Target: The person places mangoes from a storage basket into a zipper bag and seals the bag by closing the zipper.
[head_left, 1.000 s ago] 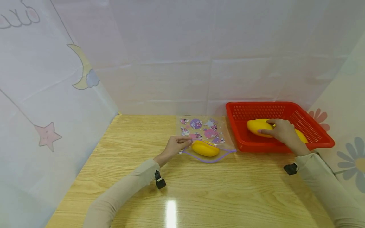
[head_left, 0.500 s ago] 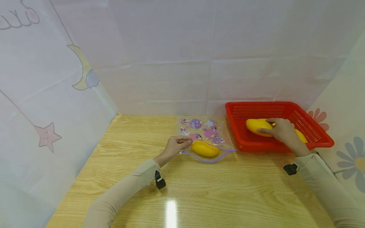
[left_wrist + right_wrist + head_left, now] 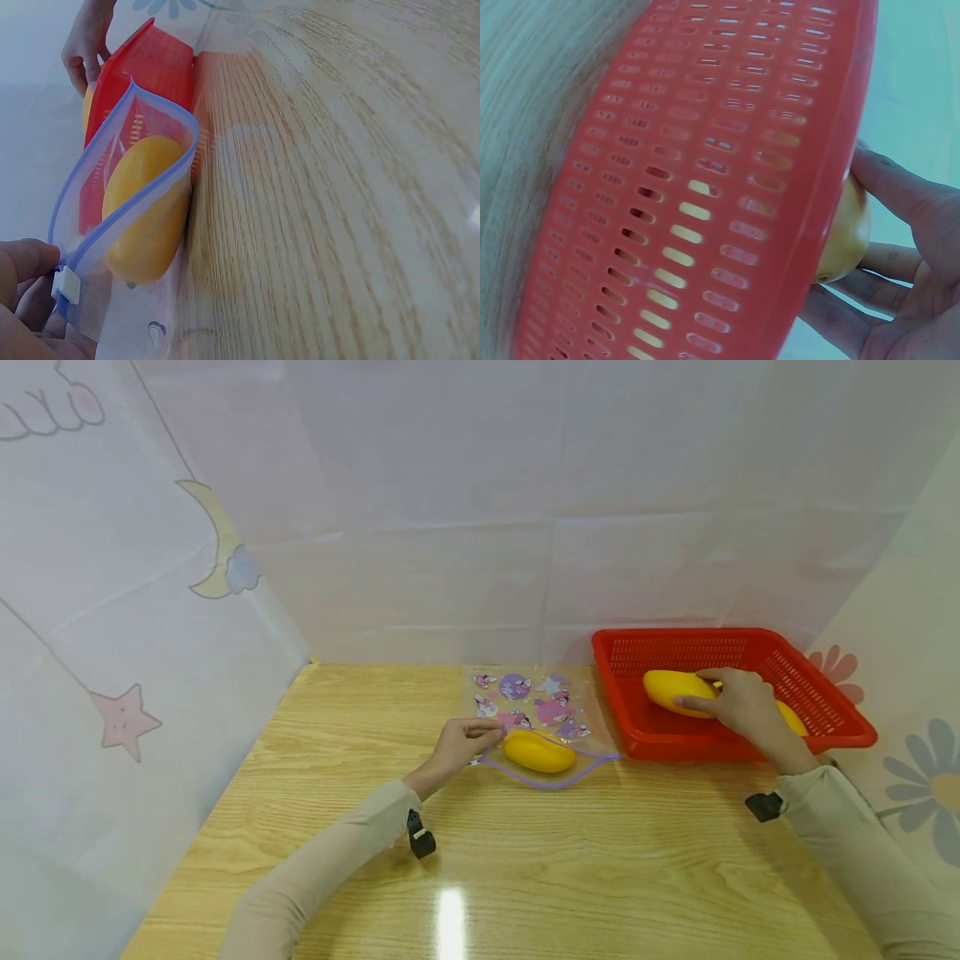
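A yellow mango (image 3: pixel 538 751) lies inside a clear zip bag (image 3: pixel 555 702) printed with pink and purple figures, its purple-edged mouth spread apart. My left hand (image 3: pixel 462 746) pinches the bag's left corner, beside the white slider (image 3: pixel 66 285) that shows in the left wrist view. Over in the red basket (image 3: pixel 637 745), my right hand (image 3: pixel 742 703) grips a second mango (image 3: pixel 675 690) between thumb and fingers. In the right wrist view the basket's slotted wall covers most of that mango (image 3: pixel 847 232). More yellow fruit (image 3: pixel 791 718) shows behind the right wrist.
The basket stands at the back right of the wooden table (image 3: pixel 540 877), close to the bag's right side. A printed cloth wall (image 3: pixel 450 585) rises behind the table, with further cloth at left and right.
The mango in my right hand has shifted slightly left and up within the basket. My left hand and the bag have stayed in place.
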`<action>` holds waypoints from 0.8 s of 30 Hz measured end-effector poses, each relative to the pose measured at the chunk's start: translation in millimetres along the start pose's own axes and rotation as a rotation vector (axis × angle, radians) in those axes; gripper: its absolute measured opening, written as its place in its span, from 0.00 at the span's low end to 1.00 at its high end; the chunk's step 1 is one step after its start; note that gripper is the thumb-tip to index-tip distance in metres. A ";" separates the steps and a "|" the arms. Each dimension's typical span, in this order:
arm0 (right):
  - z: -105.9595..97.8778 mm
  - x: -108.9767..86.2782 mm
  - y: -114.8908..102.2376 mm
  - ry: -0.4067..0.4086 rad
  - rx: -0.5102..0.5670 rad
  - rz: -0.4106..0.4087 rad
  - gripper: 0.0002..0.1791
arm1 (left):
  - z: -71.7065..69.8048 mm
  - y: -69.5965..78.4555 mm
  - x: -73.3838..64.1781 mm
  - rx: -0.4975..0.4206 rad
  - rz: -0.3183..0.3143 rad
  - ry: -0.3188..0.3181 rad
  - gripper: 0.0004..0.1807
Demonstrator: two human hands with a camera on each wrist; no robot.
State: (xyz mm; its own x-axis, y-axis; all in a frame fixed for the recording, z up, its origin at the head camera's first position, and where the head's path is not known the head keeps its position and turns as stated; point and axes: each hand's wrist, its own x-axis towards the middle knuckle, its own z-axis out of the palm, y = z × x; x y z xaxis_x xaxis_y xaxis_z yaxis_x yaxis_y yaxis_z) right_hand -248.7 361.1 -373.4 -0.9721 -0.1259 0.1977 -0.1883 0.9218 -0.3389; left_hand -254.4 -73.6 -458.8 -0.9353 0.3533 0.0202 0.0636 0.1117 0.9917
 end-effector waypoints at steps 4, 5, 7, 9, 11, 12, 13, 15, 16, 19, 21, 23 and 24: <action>-2.0 -1.8 -5.5 0.016 0.006 -0.012 0.42 | 0.1 3.0 -1.5 -0.001 0.007 -0.008 0.15; -2.6 -2.2 -6.8 0.018 0.006 -0.015 0.42 | 0.1 2.8 -1.5 -0.001 0.007 -0.009 0.15; -3.5 -2.9 -8.9 0.028 0.003 -0.024 0.41 | 0.3 2.8 -1.6 -0.005 0.009 -0.008 0.15; -4.1 -3.3 -11.1 0.039 0.001 -0.030 0.41 | 0.5 3.1 -1.8 -0.007 0.008 -0.008 0.15; -4.9 -2.9 -12.3 0.047 -0.002 -0.031 0.41 | 0.3 -0.6 0.2 -0.011 0.003 -0.003 0.15; -5.2 -2.9 -13.3 0.056 -0.003 -0.031 0.40 | 0.4 -0.4 0.4 -0.013 0.001 -0.002 0.15; -5.6 -2.9 -14.3 0.062 -0.004 -0.033 0.40 | 0.4 -0.2 0.3 -0.014 -0.001 -0.002 0.14; -6.4 -3.4 -16.9 0.072 -0.002 -0.032 0.39 | 0.4 0.4 0.1 -0.006 0.000 -0.002 0.15; -6.7 -3.8 -18.0 0.078 -0.002 -0.034 0.39 | 0.3 0.2 0.4 -0.006 0.000 -0.004 0.15; -7.4 -5.5 -21.8 0.084 0.007 -0.038 0.40 | -0.1 -0.6 0.5 -0.011 0.011 -0.013 0.16; -7.3 -6.2 -23.6 0.086 0.012 -0.040 0.41 | -0.3 -1.5 0.8 -0.015 0.021 -0.020 0.17; -7.3 -6.8 -25.7 0.090 0.016 -0.043 0.40 | -0.4 -2.1 1.0 -0.023 0.023 -0.021 0.17; -7.4 -6.9 -26.7 0.092 0.016 -0.043 0.40 | -0.3 -2.1 0.9 -0.022 0.024 -0.020 0.17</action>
State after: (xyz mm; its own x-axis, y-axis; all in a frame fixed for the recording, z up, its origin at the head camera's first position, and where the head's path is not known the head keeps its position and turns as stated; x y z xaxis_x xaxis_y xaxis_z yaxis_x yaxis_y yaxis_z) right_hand -236.0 340.1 -358.9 -0.9463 -0.1306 0.2957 -0.2327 0.9101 -0.3428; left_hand -255.4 -73.8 -460.9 -0.9264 0.3743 0.0415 0.0779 0.0825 0.9935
